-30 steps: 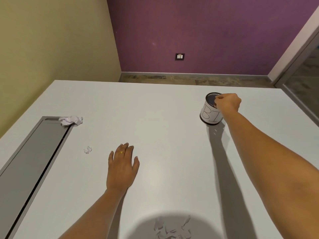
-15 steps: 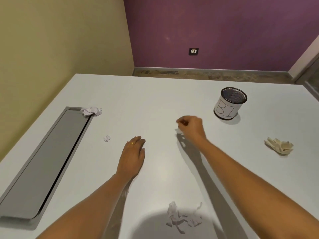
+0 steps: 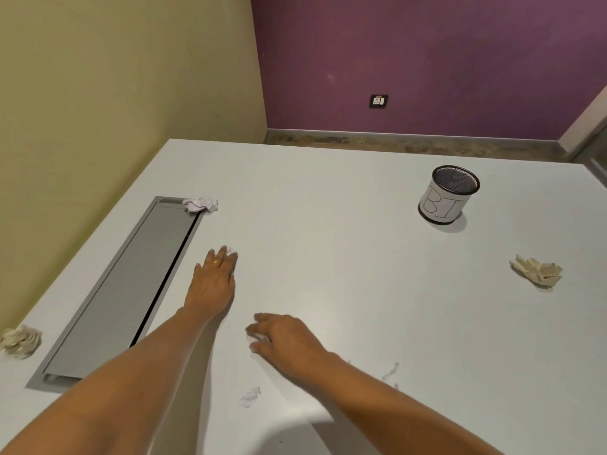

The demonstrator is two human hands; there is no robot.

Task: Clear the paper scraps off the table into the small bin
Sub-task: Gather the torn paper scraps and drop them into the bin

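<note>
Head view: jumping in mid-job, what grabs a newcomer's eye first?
The mesh bin stands far right on the white table. Paper wads lie scattered: a cream wad near the right edge, a white wad at the grey panel's far end. The left hand lies flat mid-table, a tiny scrap at its fingertips; the right hand is low nearby.

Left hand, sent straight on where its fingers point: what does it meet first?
The small white paper scrap, just ahead of the left hand; whether they already touch is unclear. Beyond it only bare table shows.
</note>
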